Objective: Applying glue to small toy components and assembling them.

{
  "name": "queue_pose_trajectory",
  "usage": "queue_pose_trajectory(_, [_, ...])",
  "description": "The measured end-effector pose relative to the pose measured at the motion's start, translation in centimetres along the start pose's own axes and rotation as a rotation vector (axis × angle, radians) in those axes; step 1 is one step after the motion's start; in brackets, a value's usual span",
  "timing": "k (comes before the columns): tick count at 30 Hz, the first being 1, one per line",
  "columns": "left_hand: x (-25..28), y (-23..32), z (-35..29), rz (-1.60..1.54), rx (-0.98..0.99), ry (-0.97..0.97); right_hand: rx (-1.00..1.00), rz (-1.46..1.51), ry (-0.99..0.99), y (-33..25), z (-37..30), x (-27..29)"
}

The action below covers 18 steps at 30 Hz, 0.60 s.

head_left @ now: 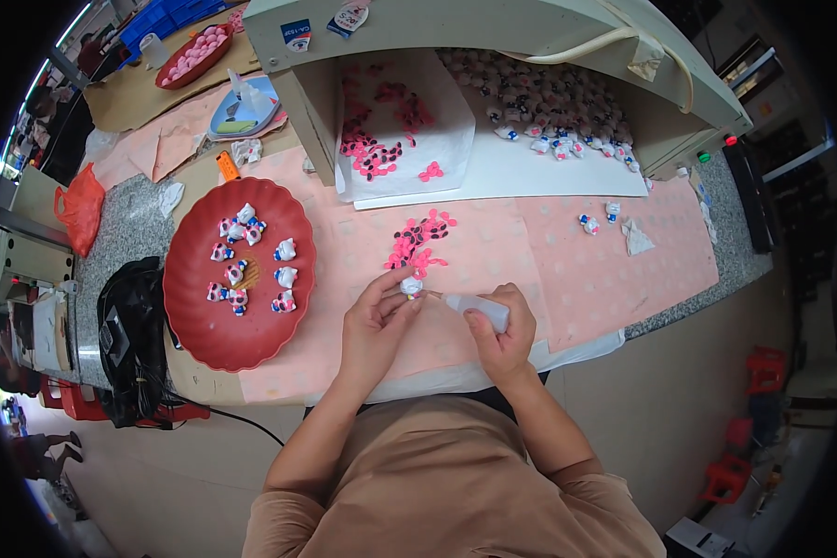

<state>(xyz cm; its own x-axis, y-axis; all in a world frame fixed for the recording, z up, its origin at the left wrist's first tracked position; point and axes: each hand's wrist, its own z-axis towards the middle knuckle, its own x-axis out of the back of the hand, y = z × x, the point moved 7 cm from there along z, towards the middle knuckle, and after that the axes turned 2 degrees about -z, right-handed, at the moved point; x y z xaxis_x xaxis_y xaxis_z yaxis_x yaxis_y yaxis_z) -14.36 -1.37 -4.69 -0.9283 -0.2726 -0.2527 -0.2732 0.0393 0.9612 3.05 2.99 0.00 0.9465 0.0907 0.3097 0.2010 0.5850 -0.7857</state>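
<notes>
Between the fingertips of my left hand (372, 325) is a small white figurine (411, 286), held over the pink sheet near the table's front. My right hand (508, 337) is wrapped round a translucent squeeze bottle (481, 311). The bottle's thin nozzle points left, close to the figurine; whether it touches cannot be made out. Just beyond my left fingers lies a loose pile of small pink and black oval pieces (418, 240). To the left, a red scalloped tray (181, 307) carries several white, blue and pink figurines (238, 299).
A grey-green machine housing (493, 28) spans the back. Under it are a paper (437, 112) with pink pieces and many figurines (558, 102) on a white board (502, 186). Two figurines and a crumpled tissue (637, 237) lie right. A black bag (132, 339) sits at the left edge.
</notes>
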Motion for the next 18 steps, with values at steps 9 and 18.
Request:
queue_pose_trajectory(9, [0.04, 0.23, 0.19, -0.063, -0.019, -0.002, -0.002, 0.054, 0.039, 0.51, -0.16, 0.21])
queue_pose_trajectory(18, [0.11, 0.12, 0.12, -0.064, 0.007, -0.014, -0.035, 0.049, 0.011, 0.42, -0.05, -0.01])
